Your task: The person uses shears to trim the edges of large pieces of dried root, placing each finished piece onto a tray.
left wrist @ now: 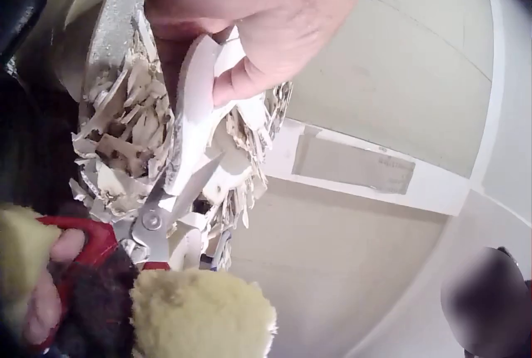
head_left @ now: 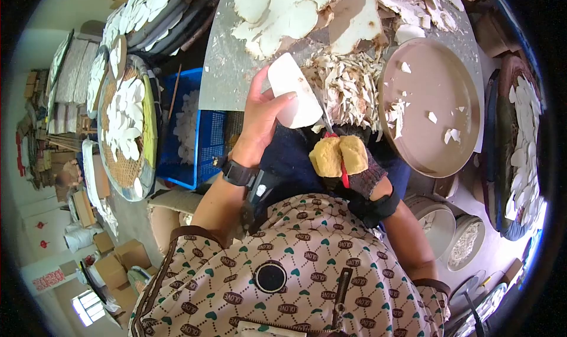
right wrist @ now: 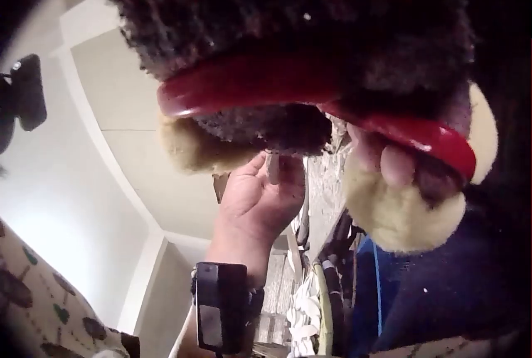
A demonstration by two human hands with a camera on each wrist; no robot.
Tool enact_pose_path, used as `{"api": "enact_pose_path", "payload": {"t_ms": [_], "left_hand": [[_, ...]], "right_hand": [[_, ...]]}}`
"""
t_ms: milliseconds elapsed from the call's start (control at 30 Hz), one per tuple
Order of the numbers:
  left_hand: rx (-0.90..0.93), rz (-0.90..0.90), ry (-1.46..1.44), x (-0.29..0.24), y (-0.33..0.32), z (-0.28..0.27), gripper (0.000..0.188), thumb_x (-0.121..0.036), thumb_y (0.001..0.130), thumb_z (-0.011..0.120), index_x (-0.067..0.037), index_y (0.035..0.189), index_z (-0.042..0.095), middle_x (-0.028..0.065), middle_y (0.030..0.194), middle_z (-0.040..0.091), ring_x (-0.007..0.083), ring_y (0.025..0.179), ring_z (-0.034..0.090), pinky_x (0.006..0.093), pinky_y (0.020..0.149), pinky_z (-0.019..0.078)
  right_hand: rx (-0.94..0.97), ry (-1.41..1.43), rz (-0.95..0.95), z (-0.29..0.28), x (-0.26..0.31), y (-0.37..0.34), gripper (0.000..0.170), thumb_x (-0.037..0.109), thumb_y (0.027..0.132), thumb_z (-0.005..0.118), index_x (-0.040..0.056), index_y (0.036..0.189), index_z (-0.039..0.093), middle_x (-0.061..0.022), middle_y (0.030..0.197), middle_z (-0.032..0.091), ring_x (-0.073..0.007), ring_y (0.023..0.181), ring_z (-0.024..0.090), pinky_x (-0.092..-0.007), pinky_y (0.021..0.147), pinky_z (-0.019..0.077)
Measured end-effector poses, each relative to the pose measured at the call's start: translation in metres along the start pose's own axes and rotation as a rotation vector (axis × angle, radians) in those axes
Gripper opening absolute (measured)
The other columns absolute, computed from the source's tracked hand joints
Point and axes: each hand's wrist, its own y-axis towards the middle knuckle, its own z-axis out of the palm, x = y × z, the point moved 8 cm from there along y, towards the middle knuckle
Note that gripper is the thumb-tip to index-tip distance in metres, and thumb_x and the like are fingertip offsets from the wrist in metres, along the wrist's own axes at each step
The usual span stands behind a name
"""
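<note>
In the head view my left hand (head_left: 257, 121) pinches a smooth white flat piece (head_left: 293, 95), thumb on its near face. My right hand (head_left: 372, 174), in a dark knitted glove, grips red-handled scissors (left wrist: 151, 223). Thick yellow fuzzy padding (head_left: 336, 155) surrounds the handles at the fingers; bare fingertips (left wrist: 66, 246) show in the left wrist view. There the scissor blades point up at the lower edge of the white piece, overlapping it. The right wrist view shows the glove and red handle (right wrist: 249, 84) up close, with the left hand beyond.
A heap of brown-edged trimmings (head_left: 348, 92) lies on the grey table (head_left: 221, 71) behind the scissors. Large pale sheets (head_left: 289, 18) lie farther back. A round tan tray (head_left: 434, 142) with scraps stands right, a blue crate (head_left: 207, 154) left. Racks hold white pieces (head_left: 124, 118).
</note>
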Motion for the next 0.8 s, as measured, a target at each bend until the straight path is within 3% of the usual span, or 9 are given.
{"api": "enact_pose_path", "payload": {"t_ms": [33,233,333,533,600,633,700,767,800], "left_hand": [[-0.012,0.000,-0.016,0.001,0.000,0.000,0.069,0.006,0.074,0.062,-0.009,0.134,0.030,0.0164,0.106,0.059,0.0219,0.094,0.059,0.0325,0.081,0.0492],[0.018,-0.024,0.056,0.010,0.001,0.008,0.060,0.003,0.076,0.060,-0.005,0.131,0.038,0.0157,0.103,0.061,0.0192,0.087,0.062,0.0291,0.074,0.0514],[0.023,-0.027,0.063,0.017,0.004,0.008,0.058,0.004,0.077,0.060,-0.007,0.130,0.041,0.0158,0.105,0.061,0.0193,0.089,0.062,0.0303,0.076,0.0524],[0.058,-0.012,0.082,0.016,0.007,0.013,0.056,0.003,0.077,0.061,-0.002,0.129,0.039,0.0141,0.102,0.061,0.0178,0.087,0.062,0.0276,0.073,0.0515],[0.066,-0.017,0.099,0.016,0.006,0.013,0.055,0.002,0.078,0.061,0.000,0.128,0.039,0.0140,0.102,0.061,0.0176,0.087,0.062,0.0276,0.074,0.0512],[0.070,-0.018,0.105,0.016,0.006,0.013,0.054,0.001,0.078,0.061,0.000,0.128,0.039,0.0140,0.102,0.061,0.0175,0.088,0.062,0.0275,0.075,0.0511],[0.071,-0.060,0.117,0.020,0.008,0.011,0.049,0.000,0.080,0.059,0.001,0.126,0.042,0.0134,0.104,0.061,0.0176,0.088,0.062,0.0285,0.076,0.0514],[0.095,-0.139,0.068,0.021,0.008,0.011,0.044,-0.002,0.081,0.059,0.001,0.123,0.045,0.0124,0.105,0.061,0.0177,0.089,0.062,0.0294,0.078,0.0511],[0.119,-0.197,0.015,0.019,0.007,0.011,0.041,-0.003,0.082,0.059,0.002,0.121,0.047,0.0118,0.105,0.061,0.0177,0.090,0.062,0.0299,0.079,0.0506]], "right_hand": [[-0.021,0.031,0.060,-0.005,-0.006,-0.001,0.030,0.021,0.092,0.049,-0.0033,0.110,0.051,-0.0096,0.110,0.058,-0.0179,0.099,0.058,-0.0313,0.086,0.0476],[-0.014,0.320,0.015,-0.010,-0.015,-0.005,0.027,0.016,0.092,0.050,-0.0026,0.112,0.050,-0.0105,0.111,0.057,-0.0180,0.101,0.057,-0.0314,0.089,0.0463],[0.040,0.458,0.067,-0.009,-0.019,-0.005,0.027,0.014,0.091,0.050,-0.0019,0.114,0.049,-0.0111,0.113,0.055,-0.0199,0.103,0.056,-0.0330,0.092,0.0453],[0.012,0.711,0.143,-0.019,-0.042,-0.012,0.033,0.020,0.094,0.040,-0.0031,0.117,0.045,-0.0175,0.116,0.052,-0.0304,0.108,0.052,-0.0463,0.097,0.0394],[-0.004,0.527,0.147,-0.019,-0.043,-0.012,0.035,0.023,0.095,0.036,-0.0028,0.117,0.045,-0.0186,0.116,0.052,-0.0315,0.109,0.051,-0.0479,0.098,0.0379],[-0.023,0.205,0.131,-0.022,-0.038,-0.011,0.033,0.022,0.095,0.038,-0.0024,0.117,0.045,-0.0177,0.115,0.052,-0.0305,0.108,0.052,-0.0464,0.098,0.0390],[-0.032,-0.115,0.090,-0.021,-0.028,-0.011,0.030,0.019,0.094,0.042,-0.0016,0.116,0.047,-0.0157,0.114,0.053,-0.0279,0.107,0.053,-0.0429,0.096,0.0414],[-0.011,-0.113,0.046,-0.015,-0.020,-0.010,0.028,0.015,0.092,0.047,-0.0008,0.115,0.048,-0.0133,0.112,0.055,-0.0248,0.105,0.054,-0.0389,0.094,0.0437],[-0.028,0.066,0.056,-0.016,-0.024,-0.010,0.027,0.013,0.091,0.048,-0.0005,0.114,0.049,-0.0124,0.112,0.055,-0.0234,0.104,0.055,-0.0374,0.093,0.0444]]}}
